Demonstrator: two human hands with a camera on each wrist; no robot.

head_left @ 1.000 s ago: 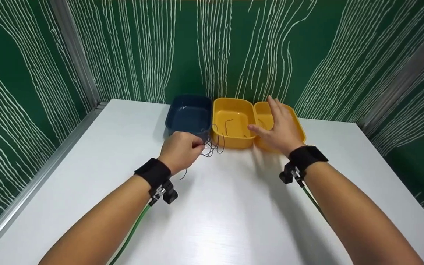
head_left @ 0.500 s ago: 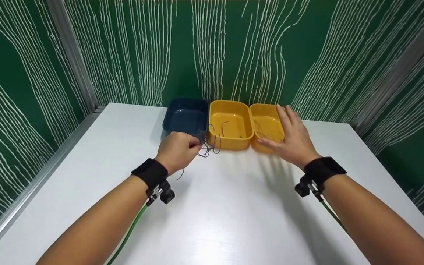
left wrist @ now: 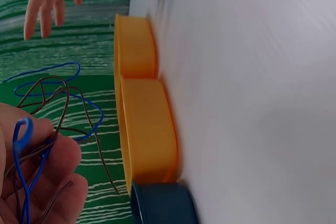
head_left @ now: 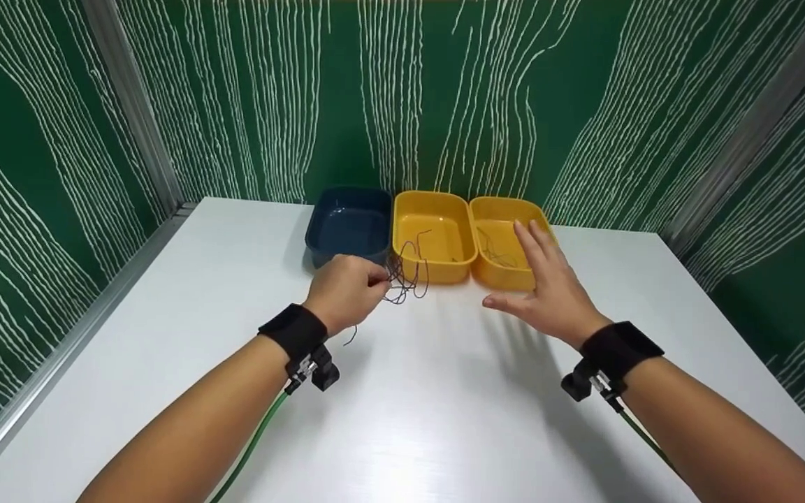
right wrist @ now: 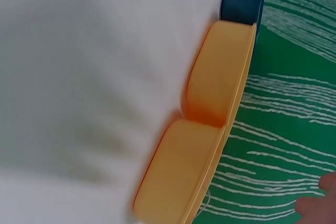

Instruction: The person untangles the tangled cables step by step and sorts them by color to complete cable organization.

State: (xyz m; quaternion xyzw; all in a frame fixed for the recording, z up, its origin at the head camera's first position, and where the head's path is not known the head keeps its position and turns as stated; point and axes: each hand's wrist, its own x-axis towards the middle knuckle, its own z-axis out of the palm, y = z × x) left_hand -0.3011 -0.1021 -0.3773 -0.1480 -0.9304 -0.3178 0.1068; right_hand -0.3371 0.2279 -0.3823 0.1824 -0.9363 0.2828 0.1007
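My left hand (head_left: 350, 290) pinches a loose tangle of thin wires in front of the dark blue bin (head_left: 350, 227). In the left wrist view the wires show as blue wire (left wrist: 100, 114) and brown wire (left wrist: 67, 100), looped past curled fingers (left wrist: 63, 158). A short wire end hangs below the hand. My right hand (head_left: 553, 297) is spread, thumb apart, in front of the right yellow bin (head_left: 511, 281), holding nothing. Thin wire pieces lie in that bin. The middle yellow bin (head_left: 437, 271) also has a bit of wire inside, partly behind the tangle.
The three bins stand side by side at the back of the white table (head_left: 402, 405), against a green wall (head_left: 346, 91) with white wavy lines. Metal frame posts (head_left: 130, 105) stand at the corners. Each wrist wears a black strap with a green cable (head_left: 252, 447).
My right hand has drawn back from over the right yellow bin toward me, uncovering the wire pieces in it. The left hand stays nearly in place, still holding the wires.
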